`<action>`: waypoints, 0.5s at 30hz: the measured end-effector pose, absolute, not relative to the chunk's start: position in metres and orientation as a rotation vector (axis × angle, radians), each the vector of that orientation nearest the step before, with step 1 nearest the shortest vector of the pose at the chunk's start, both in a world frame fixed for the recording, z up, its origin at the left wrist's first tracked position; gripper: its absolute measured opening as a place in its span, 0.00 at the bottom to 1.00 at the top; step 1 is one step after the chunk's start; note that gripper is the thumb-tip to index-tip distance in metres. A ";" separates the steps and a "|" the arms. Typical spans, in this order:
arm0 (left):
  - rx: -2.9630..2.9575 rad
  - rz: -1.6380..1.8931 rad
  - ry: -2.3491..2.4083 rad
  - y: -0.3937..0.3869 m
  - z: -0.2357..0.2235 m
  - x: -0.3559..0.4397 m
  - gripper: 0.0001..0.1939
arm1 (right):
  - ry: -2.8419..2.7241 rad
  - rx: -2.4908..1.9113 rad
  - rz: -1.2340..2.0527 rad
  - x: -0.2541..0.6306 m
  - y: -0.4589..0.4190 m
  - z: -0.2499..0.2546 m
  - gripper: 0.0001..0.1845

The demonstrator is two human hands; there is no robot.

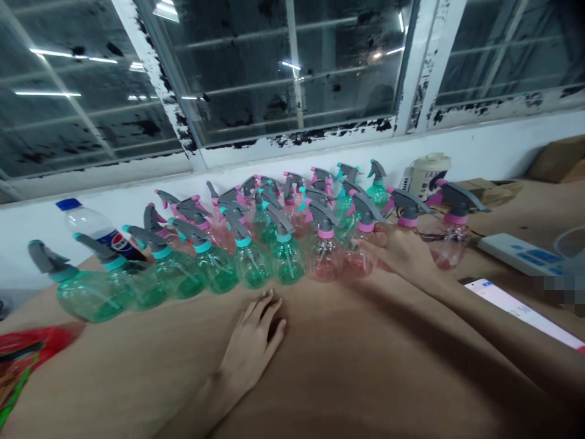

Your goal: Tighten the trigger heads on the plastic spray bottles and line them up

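My left hand [253, 341] lies palm down on the wooden table with its fingers a little apart, holding nothing, just in front of the green spray bottles. My right hand [406, 253] is around the body of a pink spray bottle [408, 221]; the hand hides most of that bottle. Its outstretched finger reaches across the neighbouring pink spray bottle [359, 265]. A front row runs from a green spray bottle [95, 299] at the left to another pink spray bottle [450, 247] at the right. Their trigger heads are grey, with turquoise or pink collars. Several more stand behind.
A Pepsi bottle [91, 222] stands at the back left, a lidded white cup [429, 174] at the back right. To the right are a white device [521, 253], a phone [525, 311] and a cardboard box [557, 152]. Red plastic packaging [41, 341] lies at the left edge.
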State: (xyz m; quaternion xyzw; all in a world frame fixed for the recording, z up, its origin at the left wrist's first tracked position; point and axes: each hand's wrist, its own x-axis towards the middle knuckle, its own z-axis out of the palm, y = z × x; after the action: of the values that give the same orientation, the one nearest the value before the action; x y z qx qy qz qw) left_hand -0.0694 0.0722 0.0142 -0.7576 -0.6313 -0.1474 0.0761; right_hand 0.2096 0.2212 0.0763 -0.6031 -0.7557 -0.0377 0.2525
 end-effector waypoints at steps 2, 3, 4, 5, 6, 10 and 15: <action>-2.275 -0.444 -1.887 0.072 0.014 -0.070 0.16 | -2.087 -1.647 -0.124 0.213 0.216 0.079 0.28; -2.273 -0.451 -1.882 0.072 0.014 -0.070 0.17 | -2.097 -1.650 -0.131 0.216 0.212 0.080 0.28; -2.272 -0.458 -1.876 0.072 0.013 -0.070 0.16 | -2.107 -1.650 -0.133 0.219 0.206 0.080 0.28; -2.272 -0.465 -1.871 0.072 0.013 -0.070 0.16 | -2.121 -1.646 -0.131 0.223 0.199 0.080 0.28; -2.273 -0.472 -1.866 0.072 0.013 -0.071 0.16 | -2.125 -1.648 -0.125 0.227 0.191 0.080 0.29; -2.283 -0.479 -1.859 0.073 0.012 -0.071 0.16 | -2.143 -1.509 -0.059 0.235 0.155 0.077 0.28; -2.290 -0.468 -1.852 0.073 0.013 -0.069 0.16 | -2.222 -1.148 0.125 0.232 0.123 0.073 0.22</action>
State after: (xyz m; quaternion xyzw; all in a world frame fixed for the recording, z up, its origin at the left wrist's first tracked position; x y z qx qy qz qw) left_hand -0.0694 0.0730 0.0133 -0.7654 -0.6191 -0.1566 0.0797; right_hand 0.2323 0.1225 0.0734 -0.4354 -0.8426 0.0474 0.3134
